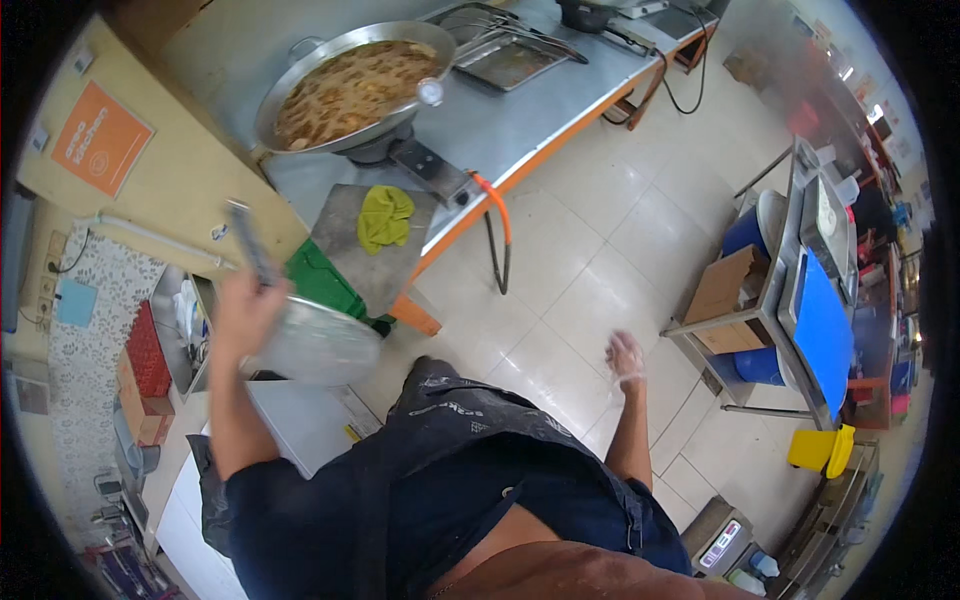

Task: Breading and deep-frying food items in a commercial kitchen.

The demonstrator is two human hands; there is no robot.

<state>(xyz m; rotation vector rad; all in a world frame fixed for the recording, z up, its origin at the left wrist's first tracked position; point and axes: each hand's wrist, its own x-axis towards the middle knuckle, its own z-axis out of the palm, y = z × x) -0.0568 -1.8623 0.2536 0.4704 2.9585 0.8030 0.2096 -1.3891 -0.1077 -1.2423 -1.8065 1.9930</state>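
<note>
My left hand [249, 311], blurred by motion, grips a pair of metal tongs [251, 240] pointing up and away. Just right of that hand is a pale, blurred basin or bowl [319, 341]; whether the same hand holds it too, I cannot tell. Over the floor on the right hangs my right hand [625, 356] in a clear plastic glove, with nothing seen in it; its fingers look curled. Ahead, a large metal wok [266, 124] of bubbling oil and frying food [352, 90] stands on a gas burner [427, 169], a dial thermometer [430, 91] at its rim.
A yellow-green cloth [385, 217] lies on a grey board beside the burner. Farther back are a metal tray [510, 60] and wire strainers. An orange hose [493, 199] loops off the table edge [517, 169]. On the right stands a metal rack [784, 300] with a blue board [823, 334].
</note>
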